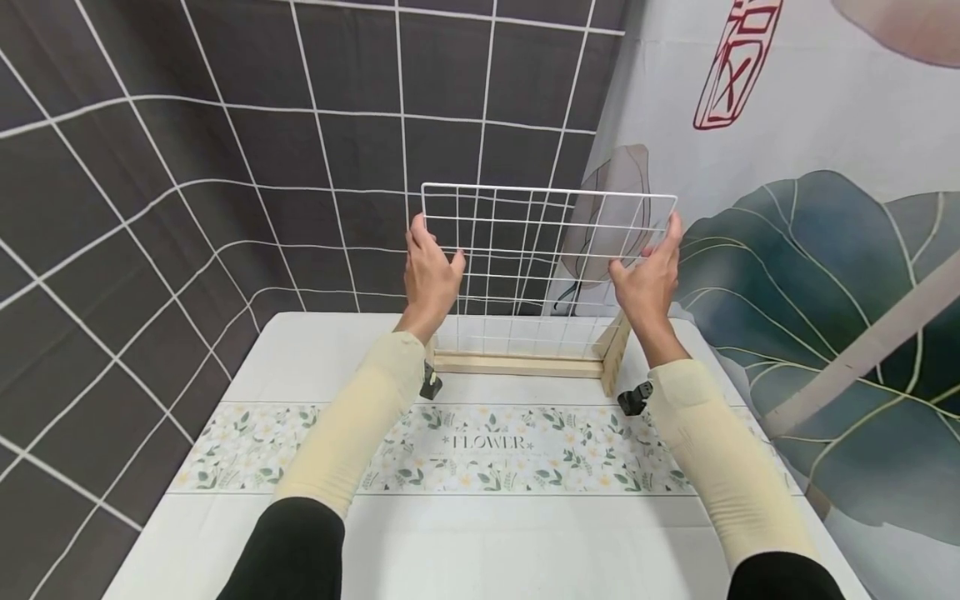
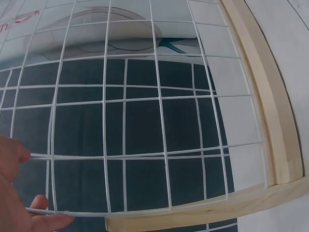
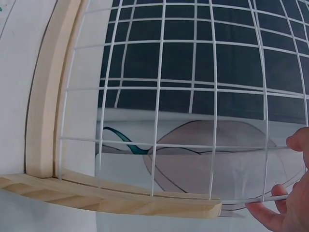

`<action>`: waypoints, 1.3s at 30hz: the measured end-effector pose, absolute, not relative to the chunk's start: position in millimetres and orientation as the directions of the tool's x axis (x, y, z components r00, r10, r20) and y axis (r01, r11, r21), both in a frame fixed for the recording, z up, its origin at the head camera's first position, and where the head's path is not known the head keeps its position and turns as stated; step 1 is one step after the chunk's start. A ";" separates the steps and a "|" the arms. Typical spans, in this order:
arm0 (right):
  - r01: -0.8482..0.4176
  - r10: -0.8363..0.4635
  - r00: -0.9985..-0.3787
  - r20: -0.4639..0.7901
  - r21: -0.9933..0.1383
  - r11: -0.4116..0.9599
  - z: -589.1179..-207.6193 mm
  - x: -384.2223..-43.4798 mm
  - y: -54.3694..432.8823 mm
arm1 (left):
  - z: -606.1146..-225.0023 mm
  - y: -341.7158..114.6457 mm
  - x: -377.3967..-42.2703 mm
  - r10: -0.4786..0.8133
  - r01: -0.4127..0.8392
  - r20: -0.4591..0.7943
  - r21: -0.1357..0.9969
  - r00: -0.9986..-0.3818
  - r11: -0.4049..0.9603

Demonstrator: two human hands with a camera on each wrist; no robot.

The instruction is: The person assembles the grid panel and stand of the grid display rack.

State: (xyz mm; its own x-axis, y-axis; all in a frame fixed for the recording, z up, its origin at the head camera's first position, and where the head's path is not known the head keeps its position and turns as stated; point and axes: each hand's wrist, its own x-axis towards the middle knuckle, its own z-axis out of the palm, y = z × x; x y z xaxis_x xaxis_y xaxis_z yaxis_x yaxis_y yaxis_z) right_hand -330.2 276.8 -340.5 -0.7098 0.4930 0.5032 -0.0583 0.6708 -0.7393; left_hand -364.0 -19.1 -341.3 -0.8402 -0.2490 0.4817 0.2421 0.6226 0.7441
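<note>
A white wire grid panel (image 1: 547, 190) stands upright in a pale wooden stand (image 1: 517, 365) on the table. My left hand (image 1: 432, 271) grips the panel's left edge, thumb at the front and fingers around the side wire. On the opposite edge, my right hand (image 1: 649, 275) holds the panel at a similar height. In the left wrist view, the panel's lower part runs down to the wooden crossbar (image 2: 268, 96), beside a side piece (image 2: 207, 212). The right wrist view has the other wooden side piece (image 3: 145, 203) along the panel's edge, below the fingers (image 3: 265, 215).
The white table (image 1: 525, 542) carries a floral strip (image 1: 487, 467) lettered "FLOWER". A dark gridded curtain (image 1: 360, 150) hangs behind and to the left. A leaf-patterned cloth (image 1: 810, 233) hangs at the right, with a pale slanting bar (image 1: 862, 358) in front of it.
</note>
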 end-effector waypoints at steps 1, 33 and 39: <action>-0.055 0.494 -0.712 0.499 -0.741 0.669 -341.4 -330.2 276.8 | -342.3 -19.1 -363.9 -0.249 0.241 0.480 0.745 -0.841 0.622; -0.012 0.476 -0.759 0.444 -0.740 0.672 -355.6 -324.7 281.0 | -356.5 -23.0 -362.6 -0.204 0.244 0.478 0.715 -0.855 0.655; -0.072 0.389 -0.780 0.490 -0.688 0.722 -357.6 -320.5 291.8 | -351.7 -37.4 -359.1 -0.140 0.259 0.481 0.670 -0.866 0.696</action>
